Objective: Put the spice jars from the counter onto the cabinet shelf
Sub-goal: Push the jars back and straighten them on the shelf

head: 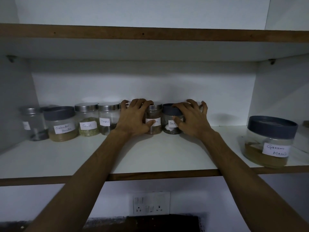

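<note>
Hands flank two shelf jars (touching): left hand (pixel 134 117) grips one, right hand (pixel 192 117) cups another.

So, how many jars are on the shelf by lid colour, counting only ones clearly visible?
Silver-lid jars: 4
Dark grey-lid jars: 3
Total: 7; the left hand and right hand may hide more.

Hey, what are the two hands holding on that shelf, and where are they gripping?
Left hand grips a steel-lidded jar by lid and side; right hand clasps the grey-lidded jar at its lid and side.
</note>
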